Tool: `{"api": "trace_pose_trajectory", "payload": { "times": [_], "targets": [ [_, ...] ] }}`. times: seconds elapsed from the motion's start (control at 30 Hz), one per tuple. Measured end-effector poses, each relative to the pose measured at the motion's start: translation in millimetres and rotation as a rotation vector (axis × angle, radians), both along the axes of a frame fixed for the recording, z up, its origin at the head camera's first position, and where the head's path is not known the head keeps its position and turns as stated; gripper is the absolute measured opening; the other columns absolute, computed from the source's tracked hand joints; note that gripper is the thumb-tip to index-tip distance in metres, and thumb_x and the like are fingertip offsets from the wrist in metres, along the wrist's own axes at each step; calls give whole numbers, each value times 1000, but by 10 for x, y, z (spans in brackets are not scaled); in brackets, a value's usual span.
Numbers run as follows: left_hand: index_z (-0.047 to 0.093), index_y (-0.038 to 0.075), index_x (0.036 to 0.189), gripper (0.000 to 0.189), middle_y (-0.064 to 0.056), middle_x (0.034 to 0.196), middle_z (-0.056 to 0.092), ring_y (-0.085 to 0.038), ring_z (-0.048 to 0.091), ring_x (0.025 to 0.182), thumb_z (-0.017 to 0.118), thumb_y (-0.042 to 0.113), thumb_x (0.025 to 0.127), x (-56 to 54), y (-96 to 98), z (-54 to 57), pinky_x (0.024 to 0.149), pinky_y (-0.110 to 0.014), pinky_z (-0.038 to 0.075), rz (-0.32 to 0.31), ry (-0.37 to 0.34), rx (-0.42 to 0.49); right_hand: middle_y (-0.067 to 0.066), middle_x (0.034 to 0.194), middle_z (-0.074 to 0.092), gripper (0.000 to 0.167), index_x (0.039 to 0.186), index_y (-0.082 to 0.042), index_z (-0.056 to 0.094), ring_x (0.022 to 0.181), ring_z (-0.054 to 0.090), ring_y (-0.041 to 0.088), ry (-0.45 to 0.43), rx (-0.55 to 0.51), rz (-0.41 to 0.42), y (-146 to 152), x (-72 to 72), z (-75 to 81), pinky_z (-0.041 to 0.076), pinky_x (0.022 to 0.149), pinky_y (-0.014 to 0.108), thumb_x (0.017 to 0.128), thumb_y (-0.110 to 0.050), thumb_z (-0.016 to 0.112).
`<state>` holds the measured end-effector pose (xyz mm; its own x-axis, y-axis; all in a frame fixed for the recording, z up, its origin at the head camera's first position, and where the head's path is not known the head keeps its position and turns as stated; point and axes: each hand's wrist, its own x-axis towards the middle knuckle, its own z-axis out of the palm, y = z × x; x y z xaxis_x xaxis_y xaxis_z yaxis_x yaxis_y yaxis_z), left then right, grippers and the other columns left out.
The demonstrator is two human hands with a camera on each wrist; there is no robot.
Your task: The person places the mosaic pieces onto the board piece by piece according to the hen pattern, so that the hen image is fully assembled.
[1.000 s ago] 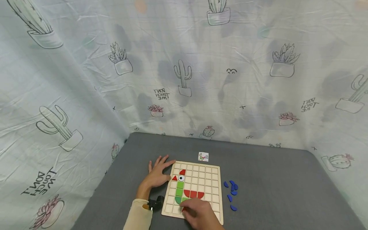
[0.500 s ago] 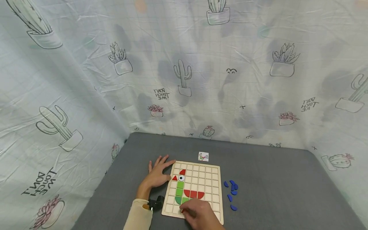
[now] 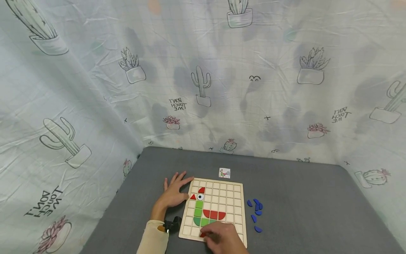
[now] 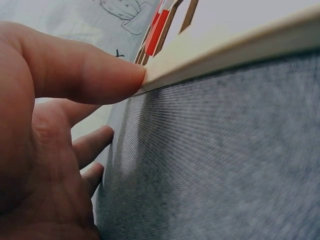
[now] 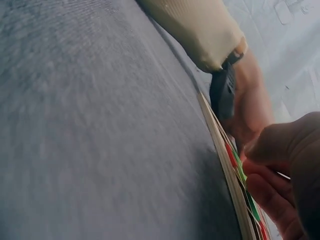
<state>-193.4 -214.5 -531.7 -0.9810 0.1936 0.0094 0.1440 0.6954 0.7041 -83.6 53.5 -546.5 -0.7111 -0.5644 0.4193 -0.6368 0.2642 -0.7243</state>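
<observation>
My left hand (image 3: 173,194) lies along the left edge of a wooden grid board (image 3: 228,197). In the left wrist view its thumb (image 4: 110,80) presses against the board's side, with the other fingers spread beyond. My right hand (image 3: 223,237) is over the board's near part, thumb and index finger bent and slightly apart at a red piece (image 3: 203,234). The right wrist view shows this red piece (image 5: 231,155) flat on the board beside the fingertips. Green squares (image 3: 198,212), red pieces (image 3: 214,214), a red triangle (image 3: 192,197) and a round eye piece (image 3: 200,197) fill other cells.
Several blue pieces (image 3: 258,206) lie loose on the grey table (image 3: 301,204) right of the board. A small printed pattern card (image 3: 224,173) lies beyond the board. Patterned cloth (image 3: 234,88) hangs behind the table.
My right hand has shifted slightly to the right, and more of the red piece at its fingertips shows. The left hand stays at the board's edge.
</observation>
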Motion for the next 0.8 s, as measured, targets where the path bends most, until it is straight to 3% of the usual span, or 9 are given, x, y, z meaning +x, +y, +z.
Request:
{"api": "trace_pose_trajectory", "payload": {
  "times": [0.07, 0.37, 0.57, 0.8],
  "targets": [
    [65, 17, 155, 72, -20, 177, 36, -50, 14, 168, 74, 6, 84, 0, 3, -4, 128, -77, -13, -2, 0, 0, -3, 100, 83, 26, 109, -12, 83, 89, 72, -3, 8, -24, -15, 72, -2, -6, 62, 77, 18, 89, 4, 84],
    [65, 16, 156, 74, -21, 177, 35, -50, 13, 168, 74, 4, 83, -3, -6, -1, 128, -77, -13, -6, -2, 10, -5, 104, 85, 21, 112, -18, 85, 93, 80, 7, -121, 7, -205, 612, 53, 57, 66, 80, 28, 92, -11, 87],
    [65, 16, 155, 74, -21, 177, 35, -51, 13, 168, 74, 5, 83, 8, -8, 5, 127, -78, -13, -6, -4, 11, -7, 102, 85, 22, 110, -18, 86, 92, 78, 1, -177, 66, -352, 1002, 130, 105, 65, 78, 25, 89, -20, 92],
    [65, 16, 155, 74, -22, 177, 35, -52, 13, 168, 75, 5, 83, 7, -6, 9, 127, -78, -12, -13, 1, 13, -15, 96, 83, 27, 103, -26, 86, 90, 77, -1, -130, 117, -585, 1392, 240, 122, 64, 77, 25, 79, -20, 99]
  ]
}}
